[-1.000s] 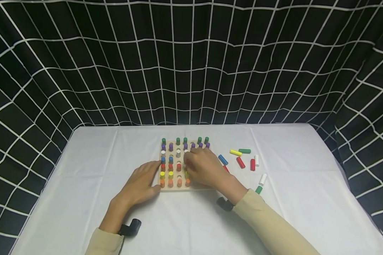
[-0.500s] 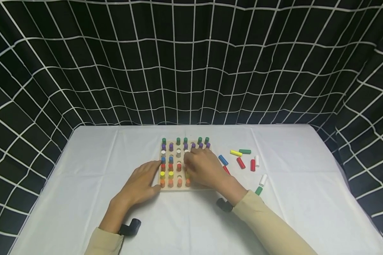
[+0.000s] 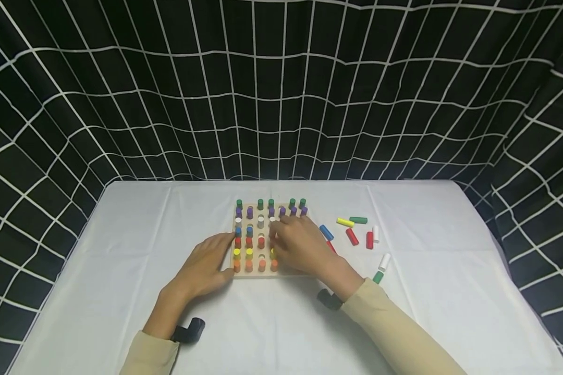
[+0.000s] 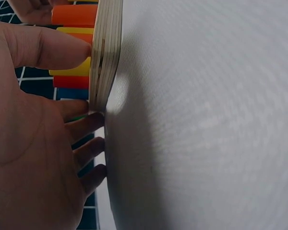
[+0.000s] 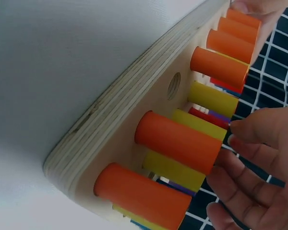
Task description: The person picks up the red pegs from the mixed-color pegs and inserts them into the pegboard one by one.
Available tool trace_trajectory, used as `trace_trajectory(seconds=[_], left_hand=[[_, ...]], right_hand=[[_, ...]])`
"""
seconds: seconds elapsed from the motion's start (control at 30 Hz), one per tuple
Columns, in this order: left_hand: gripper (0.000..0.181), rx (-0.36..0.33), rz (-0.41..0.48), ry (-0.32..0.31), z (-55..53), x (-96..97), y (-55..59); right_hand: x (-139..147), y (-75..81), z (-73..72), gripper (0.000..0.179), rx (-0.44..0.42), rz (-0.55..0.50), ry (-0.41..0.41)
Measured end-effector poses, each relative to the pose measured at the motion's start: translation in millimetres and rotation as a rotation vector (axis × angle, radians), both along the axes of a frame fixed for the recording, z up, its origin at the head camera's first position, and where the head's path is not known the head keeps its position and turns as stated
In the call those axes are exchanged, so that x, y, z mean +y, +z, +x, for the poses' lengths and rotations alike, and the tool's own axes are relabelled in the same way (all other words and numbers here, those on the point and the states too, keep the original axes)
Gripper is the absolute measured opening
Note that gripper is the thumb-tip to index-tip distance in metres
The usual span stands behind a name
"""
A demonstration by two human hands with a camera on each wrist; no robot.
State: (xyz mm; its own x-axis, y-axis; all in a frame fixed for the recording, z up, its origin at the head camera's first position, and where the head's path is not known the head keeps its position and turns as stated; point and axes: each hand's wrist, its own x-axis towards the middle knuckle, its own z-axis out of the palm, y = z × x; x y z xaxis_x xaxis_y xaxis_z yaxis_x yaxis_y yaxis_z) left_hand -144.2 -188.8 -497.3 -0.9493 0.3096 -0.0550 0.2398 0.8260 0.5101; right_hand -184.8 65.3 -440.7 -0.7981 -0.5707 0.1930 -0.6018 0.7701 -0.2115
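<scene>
A wooden pegboard (image 3: 269,277) carries rows of upright coloured pegs on a white-covered table. My left hand (image 3: 202,265) lies along its left side, thumb and fingertips touching the edge. The left wrist view shows that thumb (image 4: 53,48) against the board's layered edge. Over the middle of the board, my right hand (image 3: 297,242) has its fingers bent downward. In the right wrist view, its thumb and index finger (image 5: 252,132) pinch the end of a red peg (image 5: 207,116) standing among yellow pegs. Part of the board's right half is hidden under this hand.
Loose pegs lie right of the board: a blue peg (image 3: 326,232), a yellow peg (image 3: 345,222), a green peg (image 3: 358,220), several red ones and a white peg (image 3: 384,261). A black curtain with white grid lines (image 3: 281,94) surrounds the table's back and sides.
</scene>
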Motion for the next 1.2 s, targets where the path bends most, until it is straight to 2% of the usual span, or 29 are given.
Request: trace_trajectory(seconds=[0.17,0.43,0.8,1.2], left_hand=[[0.086,-0.011,-0.005,0.005,-0.2,1.4,0.8],[0.085,-0.006,-0.008,0.012,0.5,1.3,1.0],[0.085,-0.026,-0.005,0.01,4.3,0.6,0.2],[0.084,-0.009,-0.009,0.016,0.5,2.3,0.1]], right_hand=[[9.7,1.5,3.7,0.018,0.024,-0.017,-0.015],[32.5,2.4,8.4,0.02,0.007,-0.021,-0.085],[66.3,-11.4,17.0,0.023,0.051,-0.067,-0.107],[86.7,-12.7,13.9,0.016,0.06,-0.075,-0.13]])
